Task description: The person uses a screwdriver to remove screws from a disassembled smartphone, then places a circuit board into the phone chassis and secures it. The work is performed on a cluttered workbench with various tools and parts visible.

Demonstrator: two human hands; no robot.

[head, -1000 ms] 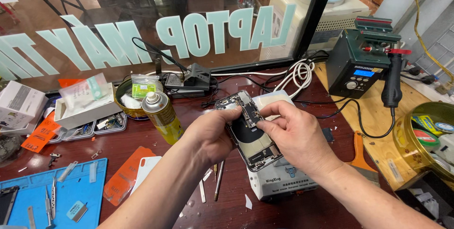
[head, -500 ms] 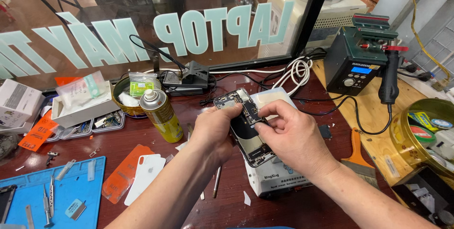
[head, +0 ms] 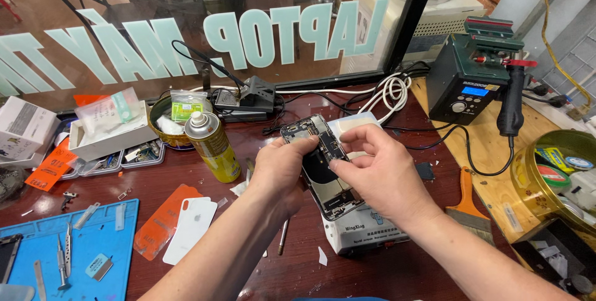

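The opened phone is held tilted above the white heating pad box. The left hand clamps its upper left edge, while the right hand pinches a part at its middle. A yellow spray can stands left of the phone.
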